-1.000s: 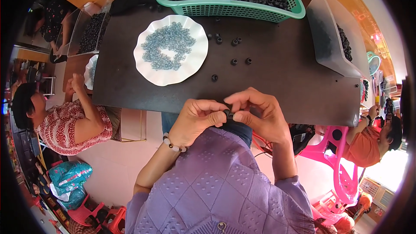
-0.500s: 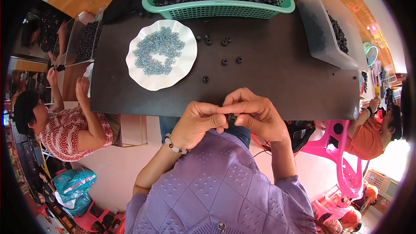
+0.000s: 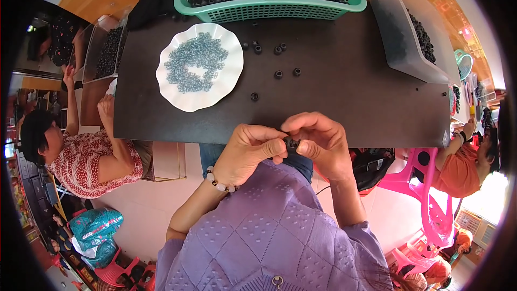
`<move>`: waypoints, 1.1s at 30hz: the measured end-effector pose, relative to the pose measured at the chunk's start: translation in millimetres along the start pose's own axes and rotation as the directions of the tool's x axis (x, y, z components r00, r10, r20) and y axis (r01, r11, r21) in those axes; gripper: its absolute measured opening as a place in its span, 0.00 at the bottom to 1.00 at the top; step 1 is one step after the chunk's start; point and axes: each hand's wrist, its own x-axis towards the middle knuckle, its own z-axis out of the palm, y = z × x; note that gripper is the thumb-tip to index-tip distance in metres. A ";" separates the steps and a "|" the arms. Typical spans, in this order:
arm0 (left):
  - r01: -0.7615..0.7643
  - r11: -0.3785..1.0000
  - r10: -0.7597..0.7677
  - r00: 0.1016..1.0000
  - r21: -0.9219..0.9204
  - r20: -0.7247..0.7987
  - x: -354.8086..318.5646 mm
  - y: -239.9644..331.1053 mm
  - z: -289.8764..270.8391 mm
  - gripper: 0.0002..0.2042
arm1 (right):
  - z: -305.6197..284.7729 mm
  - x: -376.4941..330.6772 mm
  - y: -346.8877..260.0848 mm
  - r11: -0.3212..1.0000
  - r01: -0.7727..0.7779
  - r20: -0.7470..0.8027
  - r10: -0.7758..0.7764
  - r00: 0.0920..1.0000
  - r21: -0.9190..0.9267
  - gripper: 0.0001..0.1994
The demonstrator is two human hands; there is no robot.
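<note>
Just beyond the near table edge, my left hand (image 3: pixel 254 150) pinches a small black ring-like part (image 3: pixel 291 143) between thumb and fingers. My right hand (image 3: pixel 327 145) meets it from the other side, its thumb against the part and its fingers curled above. The fingertips cover much of the part. Several similar black parts (image 3: pixel 278 74) lie loose on the dark table beyond my hands. To their left, a white scalloped plate (image 3: pixel 232 78) holds many small clear bluish pieces (image 3: pixel 188 83).
A green basket (image 3: pixel 269 9) full of black parts stands at the far edge. Translucent bins with black parts stand at the right (image 3: pixel 412 56) and far left (image 3: pixel 89 54). People sit at left (image 3: pixel 97 167) and right (image 3: pixel 458 175). A pink chair (image 3: pixel 428 194) is at the right.
My right fingers have lifted and drawn back from the left hand, exposing more of the black part. Both hands stay in about the same place.
</note>
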 end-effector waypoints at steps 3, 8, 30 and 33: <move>-0.006 1.000 0.006 1.000 -0.001 0.000 0.6 -2.4 -2.2 0.11 | -14.3 -4.7 9.9 0.946 0.171 -0.005 -0.180 0.984 -0.274 0.06; 0.007 1.000 -0.007 1.000 -0.020 0.005 0.7 -6.2 -5.3 0.10 | -13.6 -8.4 8.4 0.891 0.194 -0.011 -0.218 0.976 -0.409 0.07; -0.002 0.999 0.004 0.999 0.053 -0.043 -1.1 -7.0 -6.5 0.09 | -10.0 -10.9 14.9 0.896 0.068 -0.101 -0.124 0.987 -0.439 0.08; -0.021 0.996 0.024 0.999 0.087 -0.042 -1.3 -6.2 -6.7 0.09 | -6.7 -10.0 11.0 0.822 0.103 -0.097 -0.188 0.977 -0.560 0.08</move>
